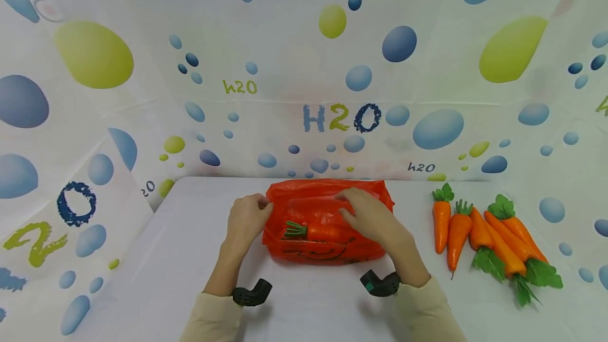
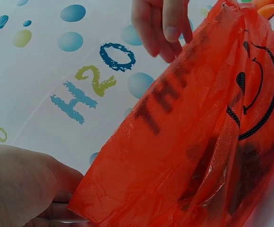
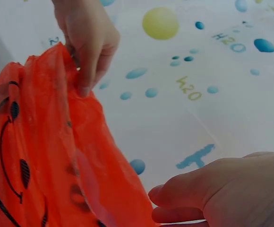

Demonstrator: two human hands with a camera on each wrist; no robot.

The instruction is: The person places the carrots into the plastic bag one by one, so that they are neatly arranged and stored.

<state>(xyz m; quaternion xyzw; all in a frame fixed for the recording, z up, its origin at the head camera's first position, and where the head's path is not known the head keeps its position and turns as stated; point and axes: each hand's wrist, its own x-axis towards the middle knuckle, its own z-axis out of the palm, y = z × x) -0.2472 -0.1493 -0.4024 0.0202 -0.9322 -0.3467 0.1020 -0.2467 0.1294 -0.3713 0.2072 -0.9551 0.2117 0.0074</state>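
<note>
A red plastic bag (image 1: 328, 255) with a black smile print lies on the white table, its mouth side spread open. Inside it shows a carrot (image 1: 323, 233) with cut green stems. My left hand (image 1: 248, 218) pinches the bag's left edge between thumb and fingers; the right wrist view shows that left hand (image 3: 90, 42) at the bag's corner. Over the bag's right part hovers my right hand (image 1: 372, 215), fingers relaxed and apart. In the left wrist view the right hand (image 2: 160, 26) has loosely bent fingers right at the bag's far edge, gripping nothing visible.
To the right, several orange carrots with green leaves lie on the table; the nearest to the bag is an upright-pointing carrot (image 1: 442, 226), beside another carrot (image 1: 458, 236). A white backdrop (image 1: 285, 30) with blue and green drops rises behind the table (image 1: 190, 236).
</note>
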